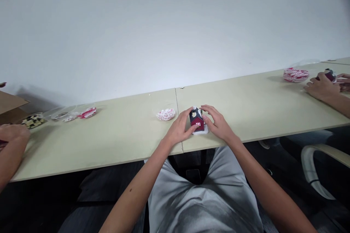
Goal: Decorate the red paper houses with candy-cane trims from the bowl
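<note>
A small dark red toy house (197, 121) with a white-trimmed roof stands on a white base on the pale table (123, 142), near its front edge. My left hand (181, 127) cups its left side, thumb pressed on the front wall. My right hand (217, 123) cups its right side, fingers curled over the roof edge. Both hands grip the house between them. A small white and red striped pile (166, 114) lies just left of my left hand.
At far left, another person's hand (12, 133) rests by clear dishes (64, 115), a red and white piece (87, 113) and a cardboard box (9, 106). At far right, other hands (324, 85) hold a similar item near a red-striped dish (296, 75). A chair arm (317, 167) stands lower right.
</note>
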{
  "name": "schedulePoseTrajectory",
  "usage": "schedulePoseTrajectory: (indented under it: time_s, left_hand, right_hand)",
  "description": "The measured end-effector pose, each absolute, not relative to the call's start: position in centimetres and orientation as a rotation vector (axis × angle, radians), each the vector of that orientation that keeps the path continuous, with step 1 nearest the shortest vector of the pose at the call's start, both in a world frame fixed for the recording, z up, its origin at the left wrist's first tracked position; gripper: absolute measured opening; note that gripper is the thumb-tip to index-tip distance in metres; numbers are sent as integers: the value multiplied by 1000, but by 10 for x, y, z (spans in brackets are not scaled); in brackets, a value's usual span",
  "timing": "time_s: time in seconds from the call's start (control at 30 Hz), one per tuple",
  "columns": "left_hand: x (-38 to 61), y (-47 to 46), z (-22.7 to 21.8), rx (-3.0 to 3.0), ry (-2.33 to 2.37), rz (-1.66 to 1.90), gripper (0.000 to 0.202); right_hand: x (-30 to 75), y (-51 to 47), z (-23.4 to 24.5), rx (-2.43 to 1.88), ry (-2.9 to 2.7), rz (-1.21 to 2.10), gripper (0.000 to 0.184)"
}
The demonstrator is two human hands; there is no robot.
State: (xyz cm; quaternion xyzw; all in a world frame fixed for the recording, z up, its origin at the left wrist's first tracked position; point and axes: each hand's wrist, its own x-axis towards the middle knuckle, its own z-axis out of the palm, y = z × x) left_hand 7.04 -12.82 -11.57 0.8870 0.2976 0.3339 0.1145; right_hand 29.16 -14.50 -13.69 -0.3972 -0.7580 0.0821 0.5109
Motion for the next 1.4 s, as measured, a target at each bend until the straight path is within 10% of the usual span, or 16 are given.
schedulePoseTrajectory:
  time_s: [1.4]
  left_hand:
    - [71,-127,-116,2628,844,1014,70]
  right_hand:
    - [294,-144,-134,-912,-1797,256,34]
